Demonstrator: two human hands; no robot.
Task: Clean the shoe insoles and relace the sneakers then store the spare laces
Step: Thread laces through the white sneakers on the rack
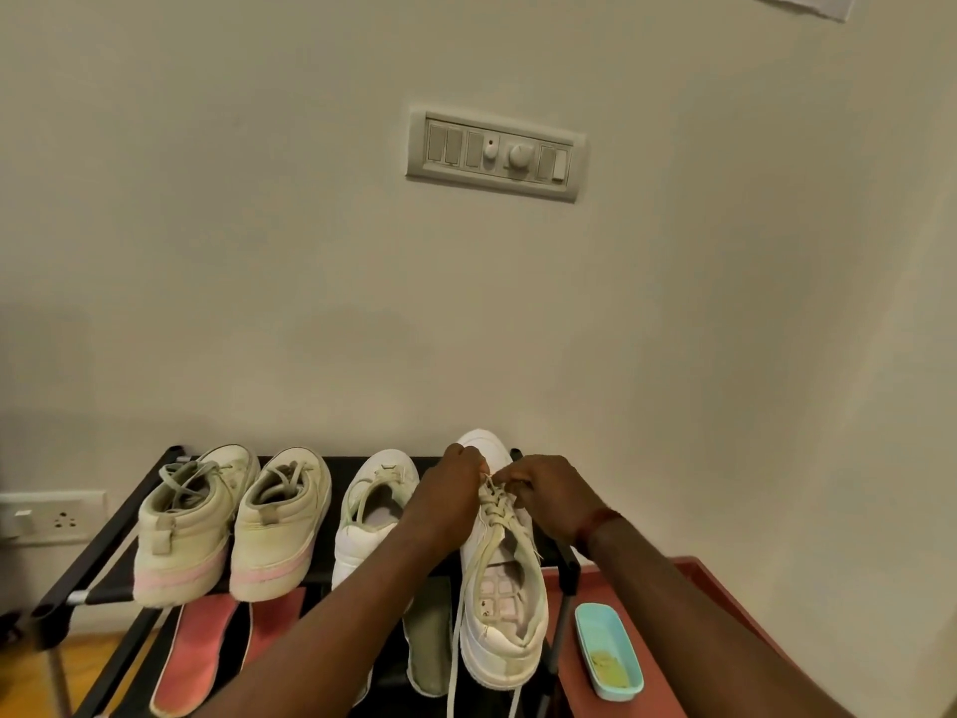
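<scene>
A white sneaker (505,621) stands heel-toward-me on the right end of a black shoe rack (111,557). Its cream lace (498,510) is criss-crossed near the toe, and loose ends hang past the heel. My left hand (451,488) and my right hand (544,492) meet over the toe end, each pinching the lace. A second white sneaker (370,515) sits to its left, partly hidden by my left arm. Two cream sneakers with pink soles (189,531) (282,531) stand further left. Pink insoles (194,660) and a greenish insole (430,645) lie on the lower shelf.
A light blue tray (608,650) with yellowish residue rests on a reddish surface (689,588) right of the rack. The wall behind carries a switch panel (494,155), and a power socket (49,515) sits low at the left. Wooden floor (88,660) shows under the rack.
</scene>
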